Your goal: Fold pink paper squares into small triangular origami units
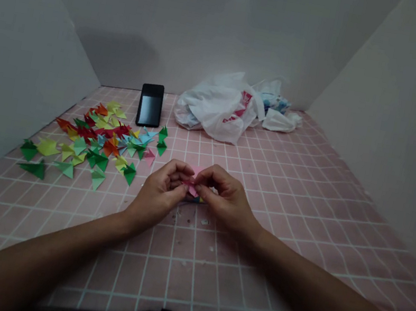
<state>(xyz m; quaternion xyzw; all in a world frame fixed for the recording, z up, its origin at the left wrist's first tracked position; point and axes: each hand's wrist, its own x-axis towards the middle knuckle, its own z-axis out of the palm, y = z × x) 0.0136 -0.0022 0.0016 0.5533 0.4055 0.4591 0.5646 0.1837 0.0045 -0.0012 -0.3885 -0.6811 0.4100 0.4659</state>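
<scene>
My left hand (158, 195) and my right hand (226, 199) meet in the middle of the pink grid mat (236, 268). Their fingertips pinch a small folded piece of pink paper (194, 181) from both sides, and the fingers hide much of it. Under the hands lies a multicoloured paper form (192, 199), mostly hidden. To the left of my left hand spreads a heap of folded triangular origami units (101, 144) in green, red, yellow and blue. The nearest green unit (129, 174) lies a short way from my left hand.
A black phone (150, 105) stands upright at the back of the mat. To its right lies a crumpled white plastic bag (216, 106), with more white and blue plastic (275, 106) behind it. Grey walls (35, 61) rise on three sides. Small paper scraps (204, 222) dot the mat near my hands.
</scene>
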